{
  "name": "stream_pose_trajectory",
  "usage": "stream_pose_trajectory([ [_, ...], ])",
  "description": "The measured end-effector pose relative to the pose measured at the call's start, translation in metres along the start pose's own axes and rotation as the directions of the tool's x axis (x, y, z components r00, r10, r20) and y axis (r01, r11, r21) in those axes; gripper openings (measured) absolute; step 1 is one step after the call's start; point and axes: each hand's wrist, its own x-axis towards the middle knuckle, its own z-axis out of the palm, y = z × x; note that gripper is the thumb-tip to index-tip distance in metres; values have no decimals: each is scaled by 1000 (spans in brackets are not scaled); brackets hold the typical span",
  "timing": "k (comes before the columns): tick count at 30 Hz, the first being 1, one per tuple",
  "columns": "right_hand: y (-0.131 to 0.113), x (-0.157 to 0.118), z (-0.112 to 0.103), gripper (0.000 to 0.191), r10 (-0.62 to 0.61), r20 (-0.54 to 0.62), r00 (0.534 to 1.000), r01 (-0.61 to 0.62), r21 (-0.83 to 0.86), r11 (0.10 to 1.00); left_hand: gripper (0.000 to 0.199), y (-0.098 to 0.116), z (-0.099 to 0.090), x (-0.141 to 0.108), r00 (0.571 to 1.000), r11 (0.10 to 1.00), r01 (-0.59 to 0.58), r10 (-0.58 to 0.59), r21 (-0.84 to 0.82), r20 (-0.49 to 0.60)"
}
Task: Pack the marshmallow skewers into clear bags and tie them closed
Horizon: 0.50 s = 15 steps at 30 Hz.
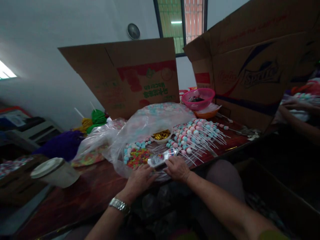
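Note:
A silvery printed wrapper [158, 160] lies between my two hands at the front edge of the table. My left hand [140, 180], with a metal watch on its wrist, is closed at the wrapper's left end. Curled fingers of my right hand [177, 168] grip its right end. Just beyond my left hand is a pile of small red, orange and green candies [138, 157] on clear plastic. Many skewers of pastel marshmallows [193, 135] lie to the right, sticks pointing towards me. Behind the wrapper sits a bowl of gold twist ties [161, 134].
A large clear bag of pastel marshmallows [160, 115] fills the middle back, beside a pink basket [199, 100]. Opened cardboard boxes [142, 76] stand behind. At left is a whitish tub [56, 171]. Another person's arm [300, 118] shows at far right.

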Motion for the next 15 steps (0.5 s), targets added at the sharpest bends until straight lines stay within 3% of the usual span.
stream_pose_trajectory([
  [3,22,-4,-45,36,15,-19,1000,-16,-33,999,30,-25,7,-22,999,997,26,-24,-66,31],
  [5,68,-9,-88,36,167,-73,983,-174,-96,980,30,-39,13,-36,1000,988,24,-25,-150,1],
  [6,99,-12,-110,37,294,-123,948,-310,-139,940,31,-45,15,-41,1000,979,19,-23,-204,-17],
  [8,170,-19,-147,38,549,-225,805,-590,-211,779,32,-51,17,-46,999,953,12,-27,-303,-47],
  [10,239,-30,-168,29,735,-230,638,-768,-260,585,31,-53,16,-45,997,934,27,-53,-357,-63],
  [13,313,-49,-167,16,894,-152,421,-877,-322,358,32,-47,8,-33,989,929,118,-143,-351,-46],
  [15,340,-60,-153,18,925,-141,352,-895,-341,289,35,-42,3,-20,981,932,164,-188,-322,-43],
])
